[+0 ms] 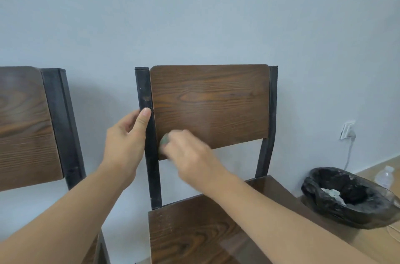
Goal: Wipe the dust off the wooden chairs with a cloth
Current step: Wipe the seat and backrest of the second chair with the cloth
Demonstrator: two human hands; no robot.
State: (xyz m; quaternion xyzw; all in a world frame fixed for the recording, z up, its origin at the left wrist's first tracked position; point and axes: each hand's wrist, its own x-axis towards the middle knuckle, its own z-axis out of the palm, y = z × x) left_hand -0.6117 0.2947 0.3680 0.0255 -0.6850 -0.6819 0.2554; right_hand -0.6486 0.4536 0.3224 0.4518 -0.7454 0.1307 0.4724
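Note:
A wooden chair (pixel 210 101) with a dark brown backrest and black metal posts faces me against the wall; its seat (pixel 190 231) is below. My left hand (pixel 125 140) grips the chair's left black post (pixel 144 88), thumb on the front. My right hand (pixel 190 153), blurred, presses a small greenish cloth (pixel 165 140) against the lower left corner of the backrest. Most of the cloth is hidden under my fingers. A second wooden chair (pixel 26 127) stands at the left, partly cut off by the frame.
A bin lined with a black bag (pixel 346 196) holding crumpled paper sits on the floor at the right. A clear plastic bottle (pixel 386 177) stands behind it. A wall socket with a plug and cord (pixel 347 131) is on the pale wall.

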